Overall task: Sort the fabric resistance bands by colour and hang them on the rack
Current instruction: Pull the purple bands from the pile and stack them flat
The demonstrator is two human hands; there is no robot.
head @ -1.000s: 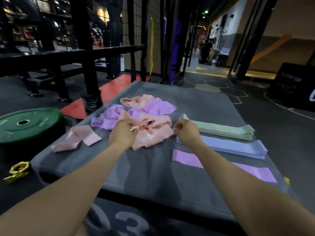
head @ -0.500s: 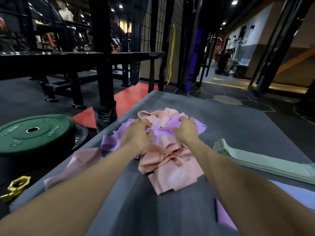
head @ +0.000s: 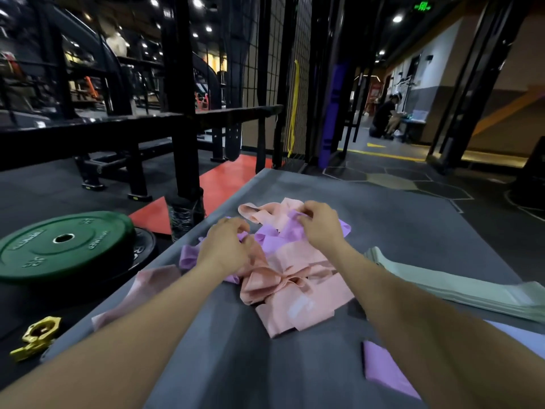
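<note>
Purple band (head: 290, 231) in right hand (head: 320, 224) pinch grip

To my left I see a green weight plate (head: 63, 246) lying flat on a black plate (head: 144, 242), a yellow barbell collar (head: 37, 338) on the floor near them, and a person (head: 385, 116) crouching far down the corridor.

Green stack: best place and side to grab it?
Take the green stack at its near-left folded end, pinching from above. The bands lie flat and aligned on the mat, that end is free of the pile, and the far end runs out of view.
</note>
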